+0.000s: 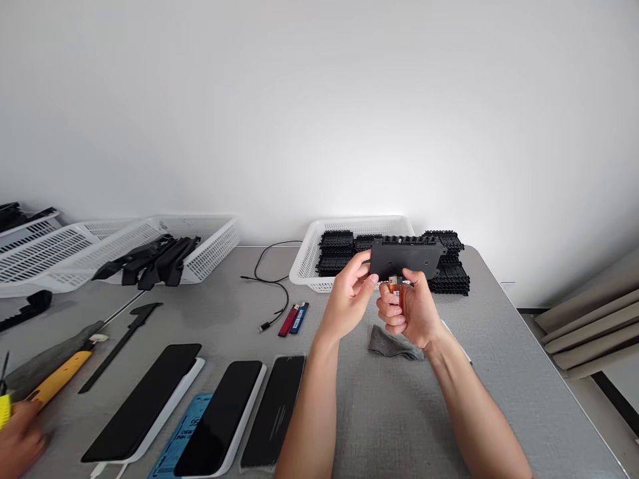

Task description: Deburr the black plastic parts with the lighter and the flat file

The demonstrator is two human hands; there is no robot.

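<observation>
My left hand (348,293) grips the left end of a black plastic part (407,259), thumb at its lower edge. The part is raised above the table, its flat face with small screw-like dots toward me and a ridged edge on top. Just below it, my right hand (410,307) is wrapped round an orange lighter (396,287), whose metal top is close under the part's lower edge. Whether a flame burns, I cannot make out. A grey cloth (395,343) lies on the table beneath my hands.
Behind my hands, a white basket (303,263) holds black parts; more parts (449,276) are stacked beside it. Two lighters (293,319), a cable (272,279), phones (219,419) and a caliper (120,346) lie left. Another person's hand (22,432) is at far left.
</observation>
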